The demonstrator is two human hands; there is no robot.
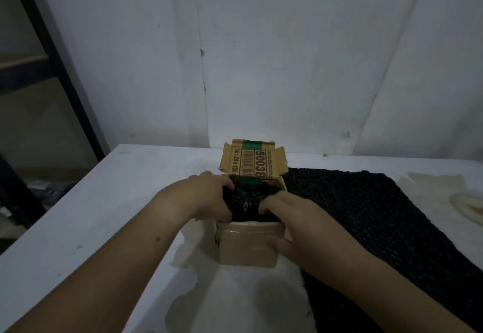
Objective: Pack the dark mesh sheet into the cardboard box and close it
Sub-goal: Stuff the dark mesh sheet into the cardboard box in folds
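A small cardboard box (248, 247) stands on the white table, its lid flap (252, 161) upright at the back with a barcode and green band. A bunched dark mesh sheet (248, 203) fills the box opening. My left hand (209, 199) presses on the mesh at the box's left edge, fingers curled into it. My right hand (290, 217) pushes down on the mesh from the right, its thumb against the box's front right side.
A second dark mesh sheet (379, 223) lies flat on the table to the right of the box. The white table (91, 215) has worn patches; its left edge drops off near a dark metal frame (52, 52). A white wall stands behind.
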